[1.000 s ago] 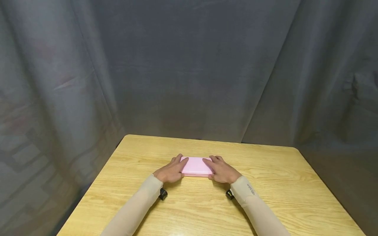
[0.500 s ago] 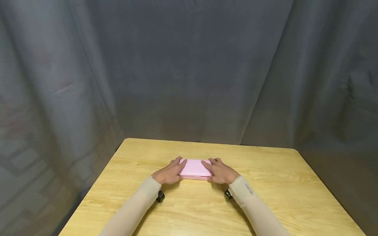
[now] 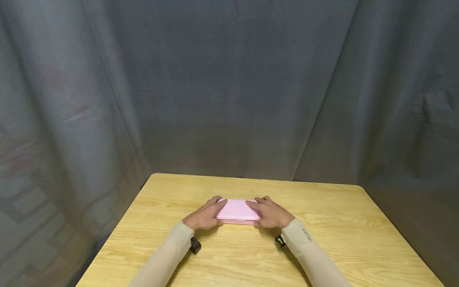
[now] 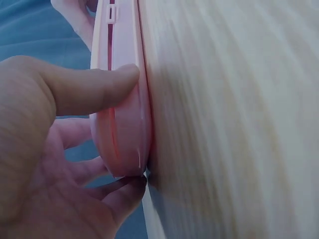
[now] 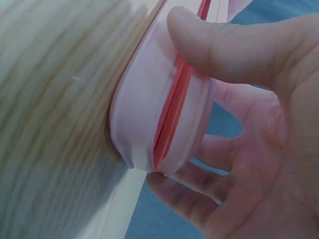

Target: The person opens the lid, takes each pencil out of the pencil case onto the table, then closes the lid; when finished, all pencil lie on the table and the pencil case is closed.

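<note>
- Saw grey curtain (image 3: pixel 229 87) hanging beyond the far edge of the desk (image 3: pixel 344 239) and along its left and right edges.
- Saw wood grain across the desktop, with rounded far corners.
- Saw a beige left sleeve (image 3: pixel 165 253) and a beige right sleeve (image 3: pixel 312 251) reaching in over the desk from the near side.
- Found the pink case (image 3: pixel 238 210) resting flat, roughly midway between the desk's left and right edges, well apart from both far corners.
- Found the left hand (image 3: pixel 202 218) gripping the case's left end, with thumb across the near side, one finger on top and others round the end.
- Found the right hand (image 3: pixel 273 215) gripping the right end in the same way.
- Noticed a black left wrist device (image 3: pixel 195 245) and a black right wrist device (image 3: pixel 280 241) beside the cuffs.
- Noticed a red band (image 5: pixel 172 117) between the case's two halves at the right end, and a narrow slit toward the left.
- Could not read the dark lettering (image 3: pixel 306 235) on the right cuff.
- Noticed a small pink catch (image 4: pixel 112 14) on the case's near side.
</note>
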Available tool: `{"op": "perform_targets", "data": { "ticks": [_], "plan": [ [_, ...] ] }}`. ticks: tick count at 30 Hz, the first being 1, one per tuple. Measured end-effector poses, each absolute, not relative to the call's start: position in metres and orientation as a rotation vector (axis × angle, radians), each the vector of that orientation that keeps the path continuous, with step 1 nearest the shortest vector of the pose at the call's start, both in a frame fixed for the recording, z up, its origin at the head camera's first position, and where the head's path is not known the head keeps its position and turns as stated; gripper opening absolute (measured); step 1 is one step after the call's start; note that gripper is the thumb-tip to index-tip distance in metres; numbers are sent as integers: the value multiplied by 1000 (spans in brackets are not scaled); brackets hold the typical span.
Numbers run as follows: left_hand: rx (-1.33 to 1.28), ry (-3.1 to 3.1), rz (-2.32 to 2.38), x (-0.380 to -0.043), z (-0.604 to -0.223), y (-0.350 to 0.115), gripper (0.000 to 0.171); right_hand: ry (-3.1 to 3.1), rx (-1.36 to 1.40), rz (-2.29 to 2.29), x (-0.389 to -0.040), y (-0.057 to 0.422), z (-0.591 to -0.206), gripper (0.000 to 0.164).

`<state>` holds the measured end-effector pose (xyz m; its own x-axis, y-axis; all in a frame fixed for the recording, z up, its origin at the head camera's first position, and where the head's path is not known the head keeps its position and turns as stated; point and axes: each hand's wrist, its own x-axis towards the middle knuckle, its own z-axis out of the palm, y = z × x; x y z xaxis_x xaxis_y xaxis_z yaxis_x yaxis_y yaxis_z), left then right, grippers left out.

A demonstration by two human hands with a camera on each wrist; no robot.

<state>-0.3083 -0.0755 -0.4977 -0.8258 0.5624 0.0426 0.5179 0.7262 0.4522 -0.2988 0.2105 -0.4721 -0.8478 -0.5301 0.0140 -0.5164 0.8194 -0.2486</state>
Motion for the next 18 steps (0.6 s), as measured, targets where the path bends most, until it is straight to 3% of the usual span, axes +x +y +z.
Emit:
{"op": "perform_targets", "data": {
  "ticks": [18],
  "plan": [
    [797,2784,841,-311,-497,-81,72,2901,-910,-548,-302,218,-467,71]
  ]
}}
